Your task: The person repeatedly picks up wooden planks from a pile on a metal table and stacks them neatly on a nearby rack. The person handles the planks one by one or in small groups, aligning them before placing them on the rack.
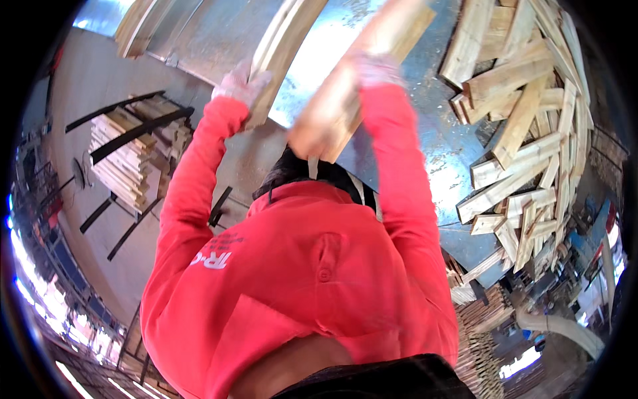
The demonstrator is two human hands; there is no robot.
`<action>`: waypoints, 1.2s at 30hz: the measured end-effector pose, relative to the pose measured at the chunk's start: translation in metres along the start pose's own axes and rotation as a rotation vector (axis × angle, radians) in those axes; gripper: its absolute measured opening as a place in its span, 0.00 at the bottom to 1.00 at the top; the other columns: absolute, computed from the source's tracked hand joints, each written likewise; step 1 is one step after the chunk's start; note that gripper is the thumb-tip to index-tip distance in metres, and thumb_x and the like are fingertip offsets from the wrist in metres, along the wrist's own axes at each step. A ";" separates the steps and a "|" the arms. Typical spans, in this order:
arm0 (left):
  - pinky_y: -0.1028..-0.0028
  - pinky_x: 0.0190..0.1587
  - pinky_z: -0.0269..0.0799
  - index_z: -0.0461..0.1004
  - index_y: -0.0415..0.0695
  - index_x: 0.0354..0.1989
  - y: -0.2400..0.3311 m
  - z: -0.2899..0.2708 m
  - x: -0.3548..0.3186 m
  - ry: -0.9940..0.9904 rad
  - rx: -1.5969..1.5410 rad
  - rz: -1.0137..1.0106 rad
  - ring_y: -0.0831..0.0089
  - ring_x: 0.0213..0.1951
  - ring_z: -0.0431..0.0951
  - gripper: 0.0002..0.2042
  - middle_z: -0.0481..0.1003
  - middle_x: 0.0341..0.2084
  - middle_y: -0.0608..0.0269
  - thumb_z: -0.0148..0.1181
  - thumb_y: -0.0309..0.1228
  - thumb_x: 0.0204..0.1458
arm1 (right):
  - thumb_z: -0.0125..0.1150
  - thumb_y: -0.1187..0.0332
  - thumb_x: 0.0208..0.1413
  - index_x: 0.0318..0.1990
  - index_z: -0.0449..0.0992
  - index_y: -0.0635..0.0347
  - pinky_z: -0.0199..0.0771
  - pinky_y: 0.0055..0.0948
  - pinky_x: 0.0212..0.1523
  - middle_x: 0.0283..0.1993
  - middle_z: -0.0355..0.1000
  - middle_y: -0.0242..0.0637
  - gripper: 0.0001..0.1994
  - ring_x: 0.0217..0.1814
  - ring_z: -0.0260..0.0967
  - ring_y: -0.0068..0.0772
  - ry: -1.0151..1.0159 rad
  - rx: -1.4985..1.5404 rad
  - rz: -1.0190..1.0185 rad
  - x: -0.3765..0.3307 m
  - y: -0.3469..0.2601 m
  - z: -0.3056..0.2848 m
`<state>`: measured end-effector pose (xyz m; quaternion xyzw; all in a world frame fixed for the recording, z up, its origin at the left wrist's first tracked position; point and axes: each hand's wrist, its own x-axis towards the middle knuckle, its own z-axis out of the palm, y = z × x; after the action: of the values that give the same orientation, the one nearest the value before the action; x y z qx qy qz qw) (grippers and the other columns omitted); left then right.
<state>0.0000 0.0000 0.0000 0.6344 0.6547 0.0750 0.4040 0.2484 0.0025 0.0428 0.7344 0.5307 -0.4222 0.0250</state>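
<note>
My left hand [240, 84], in a pale glove, grips the left side of a long narrow pair or stack of wooden boards [282, 56] on the metal table. To its right, my right hand [380, 69], also gloved and smeared by motion, holds a wooden plank [342, 90]. This plank is blurred and lies slantwise, its near end close to my body. Another wooden board [412, 33] shows along its right side. The right hand's fingers are mostly hidden behind blur.
The shiny metal table [425, 126] carries a jumbled heap of wooden boards [515, 133] at the right. On the left, stacked boards [126, 149] sit on the floor between dark metal bars [143, 133]. More boards [139, 26] lie at the far left. A pale duct [558, 327] curves at lower right.
</note>
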 end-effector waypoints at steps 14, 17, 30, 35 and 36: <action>0.63 0.46 0.75 0.65 0.34 0.56 0.012 0.029 -0.015 -0.558 -1.660 -0.359 0.59 0.42 0.79 0.32 0.76 0.44 0.48 0.57 0.52 0.54 | 0.60 0.57 0.57 0.65 0.56 0.64 0.73 0.29 0.32 0.35 0.71 0.36 0.33 0.32 0.69 0.28 -0.140 1.408 -0.352 0.023 0.042 0.096; 0.63 0.43 0.74 0.76 0.37 0.46 0.039 0.039 -0.003 -0.265 -0.682 -0.423 0.58 0.38 0.80 0.38 0.78 0.38 0.46 0.39 0.64 0.55 | 0.58 0.52 0.57 0.71 0.44 0.63 0.72 0.29 0.49 0.52 0.70 0.47 0.41 0.49 0.71 0.37 0.020 1.305 -0.423 -0.016 -0.010 0.077; 0.60 0.53 0.70 0.54 0.52 0.67 0.067 0.003 0.004 0.122 0.186 -0.358 0.51 0.49 0.76 0.39 0.76 0.44 0.45 0.61 0.47 0.45 | 0.55 0.65 0.60 0.56 0.71 0.64 0.70 0.26 0.48 0.46 0.74 0.40 0.18 0.46 0.70 0.29 0.210 0.901 -0.301 -0.041 0.023 0.082; 0.57 0.54 0.69 0.60 0.59 0.63 0.026 -0.092 0.027 0.268 0.299 -0.241 0.51 0.51 0.74 0.33 0.74 0.48 0.49 0.58 0.46 0.46 | 0.61 0.67 0.56 0.61 0.66 0.64 0.68 0.31 0.55 0.56 0.68 0.48 0.25 0.57 0.66 0.39 0.536 0.793 -0.320 -0.014 0.073 0.100; 0.55 0.54 0.68 0.60 0.59 0.63 0.011 -0.112 0.041 0.330 0.372 -0.213 0.52 0.53 0.73 0.32 0.73 0.50 0.51 0.59 0.46 0.46 | 0.62 0.66 0.56 0.62 0.64 0.64 0.66 0.33 0.59 0.60 0.65 0.51 0.27 0.62 0.64 0.42 0.721 0.469 -0.389 -0.013 0.074 0.099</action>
<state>-0.0554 0.0851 0.0630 0.6046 0.7772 0.0132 0.1740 0.2476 -0.0881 -0.0428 0.7069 0.5237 -0.2455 -0.4071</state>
